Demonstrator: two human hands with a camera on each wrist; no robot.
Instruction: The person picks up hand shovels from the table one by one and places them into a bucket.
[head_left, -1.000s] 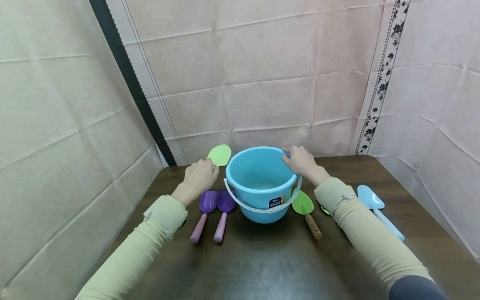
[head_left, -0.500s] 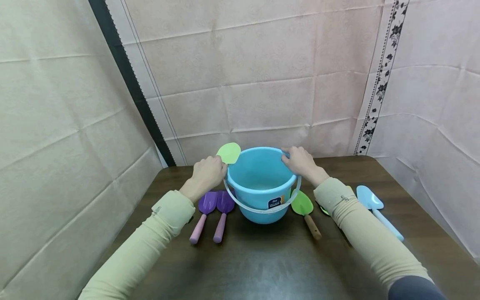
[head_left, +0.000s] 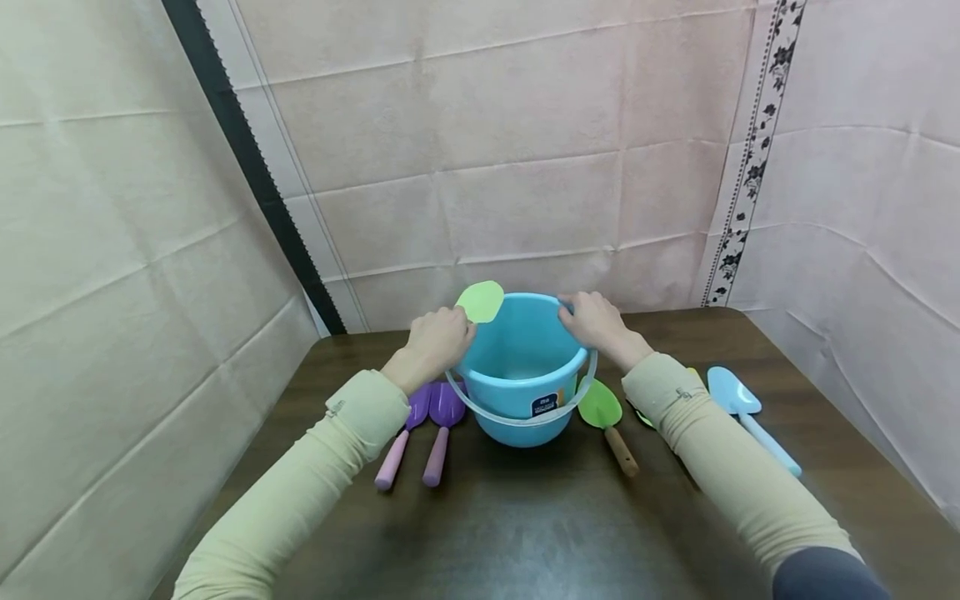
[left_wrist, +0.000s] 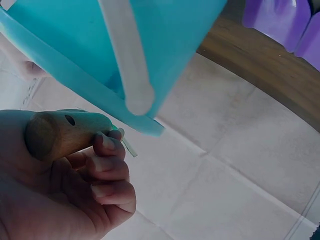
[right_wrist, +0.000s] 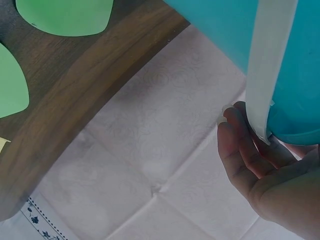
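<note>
My left hand (head_left: 437,340) grips the wooden handle (left_wrist: 65,132) of a toy trowel. Its light green blade (head_left: 482,301) points up and overlaps the left rim of a blue bucket (head_left: 498,396). In the left wrist view the fingers curl round that handle, just beside the bucket's rim. At the bucket's right rim, my right hand (head_left: 596,321) holds on, its fingers outside the wall in the right wrist view, near the end of the pale carrying handle (right_wrist: 270,60). The bucket stands upright on the brown table (head_left: 525,525), its handle hanging down in front.
Two purple shovels (head_left: 447,408) with pink handles lie left of the bucket, partly behind my left arm. To its right lies a green trowel (head_left: 600,406) with a wooden handle. Further right is a light blue shovel (head_left: 731,390). My right forearm partly covers another green piece (head_left: 645,418).
My left hand has moved right with the green trowel, bringing its blade from left of the bucket to over its left rim. The right hand stays on the rim.
</note>
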